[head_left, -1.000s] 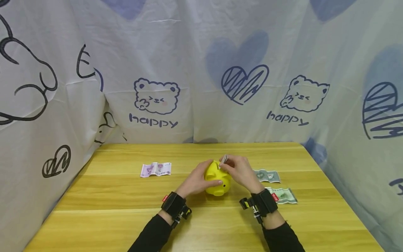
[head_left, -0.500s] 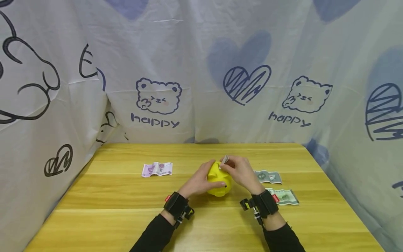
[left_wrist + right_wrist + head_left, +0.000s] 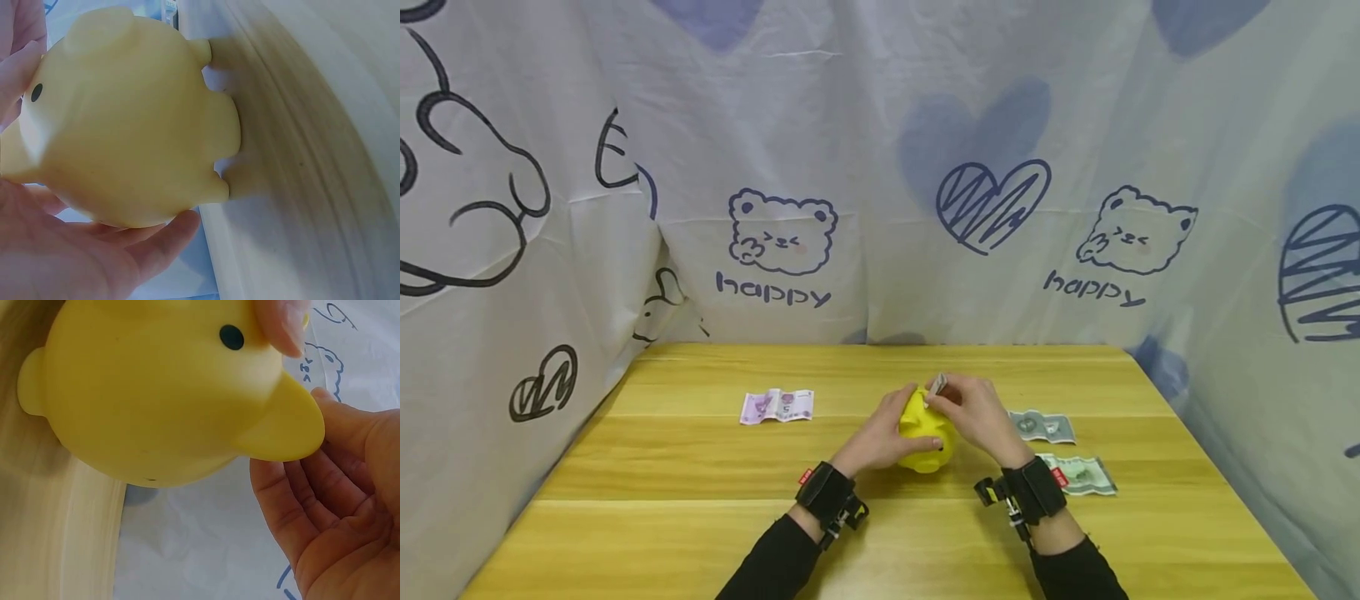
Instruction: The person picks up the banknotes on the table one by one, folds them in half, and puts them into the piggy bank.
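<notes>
A yellow piggy bank (image 3: 925, 427) stands on the table in the middle of the head view. My left hand (image 3: 880, 435) holds it from the left, thumb across its face near the eye and fingers around the far side. On top, my right hand (image 3: 979, 414) pinches a small folded banknote (image 3: 937, 384) between thumb and fingers, its lower end right at the slot. In the right wrist view the bank's ear (image 3: 284, 428) hides the note and the fingertips. The left wrist view shows the bank's stubby feet (image 3: 222, 125) against the tabletop.
On the wooden table (image 3: 700, 533), a purple banknote (image 3: 777, 406) lies to the left. To the right are a grey-green banknote (image 3: 1043, 427) and a green banknote (image 3: 1084, 476), the latter partly behind the right wrist strap. A white printed cloth (image 3: 880, 250) hangs around the table.
The head view has shifted slightly, so everything sits a little further right and lower. Both hands keep nearly the same hold, with the folded banknote still at the top of the piggy bank.
</notes>
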`<state>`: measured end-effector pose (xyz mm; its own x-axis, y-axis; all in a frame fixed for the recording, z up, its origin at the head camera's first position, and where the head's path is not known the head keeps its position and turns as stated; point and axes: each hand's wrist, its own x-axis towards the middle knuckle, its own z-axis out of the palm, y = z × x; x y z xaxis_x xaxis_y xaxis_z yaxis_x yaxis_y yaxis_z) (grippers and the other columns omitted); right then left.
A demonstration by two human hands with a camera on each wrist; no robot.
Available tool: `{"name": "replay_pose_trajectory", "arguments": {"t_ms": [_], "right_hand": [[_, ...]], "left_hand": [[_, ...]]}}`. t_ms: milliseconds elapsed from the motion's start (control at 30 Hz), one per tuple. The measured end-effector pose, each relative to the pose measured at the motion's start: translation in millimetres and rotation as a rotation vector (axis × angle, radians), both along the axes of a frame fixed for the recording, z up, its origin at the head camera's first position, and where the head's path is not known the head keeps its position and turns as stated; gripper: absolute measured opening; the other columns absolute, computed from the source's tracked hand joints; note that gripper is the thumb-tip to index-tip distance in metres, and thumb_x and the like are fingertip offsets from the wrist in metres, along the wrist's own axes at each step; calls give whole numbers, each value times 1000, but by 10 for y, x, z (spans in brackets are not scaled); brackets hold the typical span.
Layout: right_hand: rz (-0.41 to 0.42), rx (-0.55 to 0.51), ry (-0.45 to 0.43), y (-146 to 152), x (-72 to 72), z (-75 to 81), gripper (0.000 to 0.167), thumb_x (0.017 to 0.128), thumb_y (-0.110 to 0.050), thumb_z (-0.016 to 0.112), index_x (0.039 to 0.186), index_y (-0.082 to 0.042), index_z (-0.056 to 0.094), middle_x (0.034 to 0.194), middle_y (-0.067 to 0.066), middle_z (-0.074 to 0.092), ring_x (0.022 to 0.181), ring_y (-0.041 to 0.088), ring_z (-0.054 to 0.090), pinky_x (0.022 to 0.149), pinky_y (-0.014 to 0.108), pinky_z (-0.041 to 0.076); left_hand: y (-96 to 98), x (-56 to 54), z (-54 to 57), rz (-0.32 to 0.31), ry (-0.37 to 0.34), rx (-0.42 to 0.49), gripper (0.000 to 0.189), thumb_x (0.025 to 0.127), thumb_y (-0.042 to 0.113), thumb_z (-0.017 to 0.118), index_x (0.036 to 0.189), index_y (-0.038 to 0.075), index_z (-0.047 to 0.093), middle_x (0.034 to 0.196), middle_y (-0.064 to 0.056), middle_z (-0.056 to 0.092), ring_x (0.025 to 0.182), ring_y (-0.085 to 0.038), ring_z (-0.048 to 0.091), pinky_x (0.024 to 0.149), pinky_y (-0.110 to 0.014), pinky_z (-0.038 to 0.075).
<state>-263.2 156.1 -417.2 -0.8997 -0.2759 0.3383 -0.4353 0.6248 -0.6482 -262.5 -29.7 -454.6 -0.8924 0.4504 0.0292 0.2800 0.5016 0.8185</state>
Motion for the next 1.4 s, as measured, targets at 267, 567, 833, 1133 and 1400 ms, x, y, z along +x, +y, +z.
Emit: {"name": "replay_pose_trajectory", "arguments": {"t_ms": [267, 567, 833, 1133, 1400], "right_hand": [[-1, -6, -13, 4, -11, -10, 4, 95, -18, 65, 94, -16, 69, 88, -1, 71, 80, 11, 64, 73, 28, 54], [1, -20, -25, -19, -19, -4, 7, 95, -18, 65, 98, -13, 70, 90, 1, 72, 82, 13, 66, 73, 30, 55], [-20, 0, -14, -21, -34, -21, 5, 96, -19, 64, 95, -16, 68, 89, -1, 72, 81, 11, 65, 73, 29, 54], [6, 37, 46, -52, -33, -25, 5, 96, -15, 64, 92, -15, 67, 85, -1, 69, 75, 9, 60, 67, 23, 50], [20, 74, 77, -92, -15, -5, 7, 95, -14, 66, 87, -15, 65, 81, -2, 67, 70, 8, 56, 62, 21, 46]], "left_hand": [[1, 16, -2, -1, 5, -3, 98, 84, 53, 72, 158, 17, 18, 155, -17, 30, 113, -23, 51, 94, -41, 49], [-19, 20, 0, 7, -2, -3, 98, 84, 53, 72, 158, 18, 18, 156, -17, 29, 111, -23, 51, 94, -42, 49], [-16, 17, -7, 7, -7, -2, 100, 83, 54, 72, 158, 19, 17, 156, -16, 29, 111, -23, 52, 93, -41, 49], [-17, 14, -12, -4, -1, 7, 100, 84, 52, 73, 158, 16, 17, 156, -16, 29, 111, -23, 51, 94, -42, 49], [-18, 12, -15, -5, 5, 7, 99, 84, 51, 73, 158, 17, 17, 156, -17, 29, 111, -23, 52, 94, -41, 49]]}}
